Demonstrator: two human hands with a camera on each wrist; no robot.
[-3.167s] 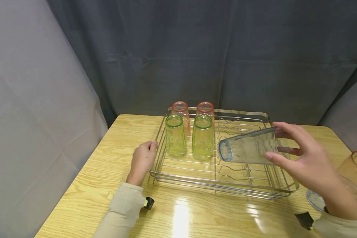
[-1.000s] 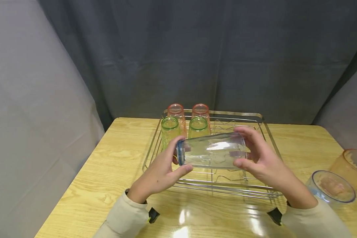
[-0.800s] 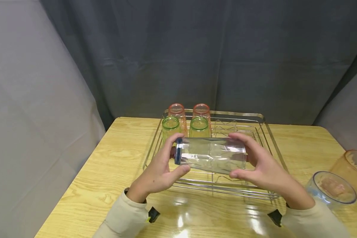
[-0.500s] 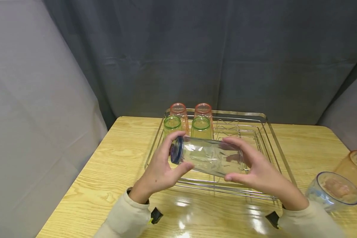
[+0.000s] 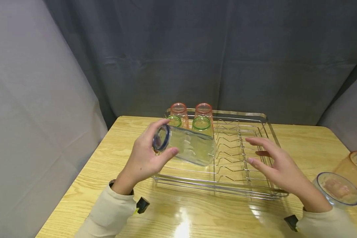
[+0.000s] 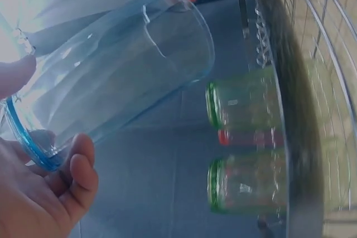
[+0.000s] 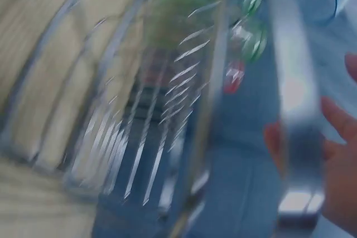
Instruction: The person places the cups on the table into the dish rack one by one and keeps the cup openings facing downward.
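My left hand (image 5: 145,155) grips a clear drinking glass (image 5: 191,145) by its blue-tinted base. The glass lies tilted above the wire dish rack (image 5: 226,185), its open mouth pointing right and slightly down. In the left wrist view the fingers and thumb curl round the blue base of the glass (image 6: 122,65). My right hand (image 5: 281,165) is apart from the glass, over the rack's right side, fingers spread and holding nothing. Two green glasses (image 5: 201,127) stand upside down in the rack, partly hidden by the held glass. Behind them are two red-tinted glasses (image 5: 204,110), also inverted.
A blue-rimmed glass (image 5: 339,188) stands mouth up on the wooden table (image 5: 166,211) to the right, partly behind my right wrist. Beside it an orange glass (image 5: 354,168) stands near the frame's edge. A dark curtain (image 5: 172,59) hangs behind the table.
The right hand left the rack area's right and brought the glass across; both hands then held and turned it. Now the right has let go and moved right, while the left carries it left.
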